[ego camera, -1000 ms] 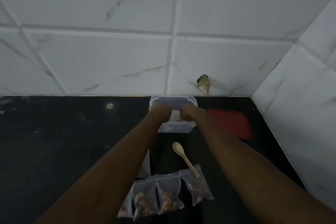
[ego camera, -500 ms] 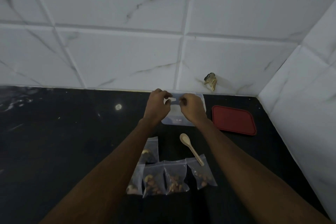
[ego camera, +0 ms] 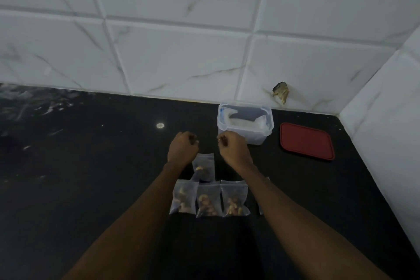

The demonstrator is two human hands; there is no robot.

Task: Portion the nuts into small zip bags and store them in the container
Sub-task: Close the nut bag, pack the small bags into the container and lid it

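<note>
Plastic container (ego camera: 256, 137) just beyond right hand (ego camera: 234, 150); left hand (ego camera: 183, 149) farther left.

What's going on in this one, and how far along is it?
A person is bagging nuts on a dark counter. The left hand and right hand hover with curled fingers just in front of the open clear container. It is too dim to tell whether they pinch anything. Four filled zip bags lie on the counter between the forearms. The red lid lies to the container's right.

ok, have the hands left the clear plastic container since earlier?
Yes. The left hand and right hand pulled back toward the person, now short of the clear plastic container.
</note>
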